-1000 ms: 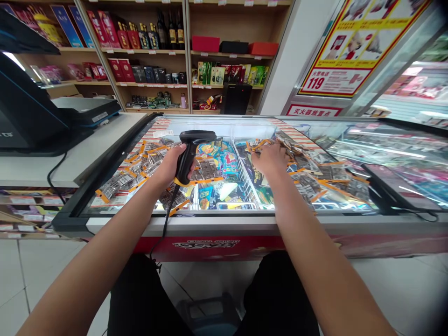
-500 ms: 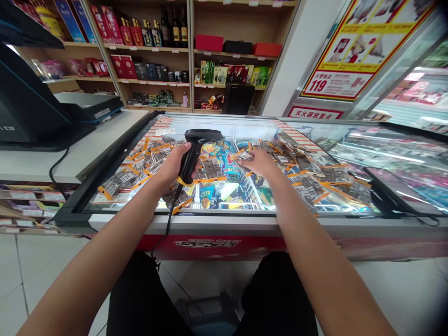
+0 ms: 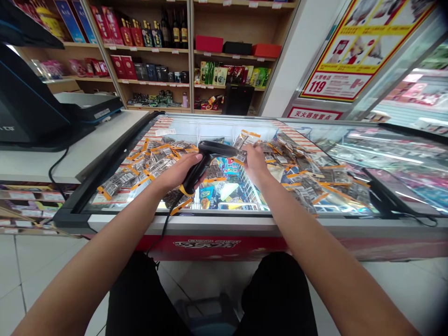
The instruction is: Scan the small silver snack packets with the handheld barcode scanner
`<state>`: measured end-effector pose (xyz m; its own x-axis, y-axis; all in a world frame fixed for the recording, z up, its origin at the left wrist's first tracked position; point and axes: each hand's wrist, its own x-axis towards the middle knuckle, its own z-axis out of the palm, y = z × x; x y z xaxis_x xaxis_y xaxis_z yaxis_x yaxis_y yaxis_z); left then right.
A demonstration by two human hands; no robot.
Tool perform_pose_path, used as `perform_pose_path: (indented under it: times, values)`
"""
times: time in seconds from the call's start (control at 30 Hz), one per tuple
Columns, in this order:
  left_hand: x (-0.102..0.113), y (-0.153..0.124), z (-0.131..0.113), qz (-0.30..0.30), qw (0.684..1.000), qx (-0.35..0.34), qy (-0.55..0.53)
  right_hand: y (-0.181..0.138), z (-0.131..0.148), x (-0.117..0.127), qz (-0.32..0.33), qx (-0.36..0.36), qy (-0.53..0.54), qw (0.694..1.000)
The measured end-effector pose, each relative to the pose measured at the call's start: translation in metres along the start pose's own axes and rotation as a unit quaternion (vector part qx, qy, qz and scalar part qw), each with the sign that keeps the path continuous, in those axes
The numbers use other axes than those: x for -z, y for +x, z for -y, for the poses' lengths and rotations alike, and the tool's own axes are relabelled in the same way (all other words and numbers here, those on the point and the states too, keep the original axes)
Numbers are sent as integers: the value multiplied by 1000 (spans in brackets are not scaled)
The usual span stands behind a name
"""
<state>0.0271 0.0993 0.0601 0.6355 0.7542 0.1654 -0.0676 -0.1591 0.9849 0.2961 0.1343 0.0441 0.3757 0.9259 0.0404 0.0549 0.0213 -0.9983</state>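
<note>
Left hand (image 3: 184, 171) wraps the scanner (image 3: 200, 170), right hand (image 3: 256, 162) pinches a packet (image 3: 243, 141)! Looks light, floppy, slick; best gripped by its orange edge (image 3: 252, 134).

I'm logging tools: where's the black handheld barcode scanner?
In the head view, the scanner is just left of centre, in the left hand over the glass-topped freezer, near the orange-edged plastic packet in the right hand.

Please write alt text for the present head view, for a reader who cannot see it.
The left hand holds a black barcode scanner towards an orange-edged packet in the right hand. Below, similar packets lie in heaps on a glass-topped freezer; stocked shelves stand behind.
</note>
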Motion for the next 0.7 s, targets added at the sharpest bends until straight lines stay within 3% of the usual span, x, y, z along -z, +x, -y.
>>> perform_pose_path:
  times: [0.17,0.37,0.53,0.7]
  values:
    - [-1,0,-1,0,1000,5,14,-3,0,-7,16,33,-22,999]
    - [-4,-1,-1,-4,999,40,16,-6,2,-5,9,11,3,1000]
    - [-3,-2,-2,-6,1000,19,13,-3,-2,-4,12,18,-9,1000]
    - [1,0,-2,-36,999,-5,-13,-3,-10,-4,52,36,-174,983]
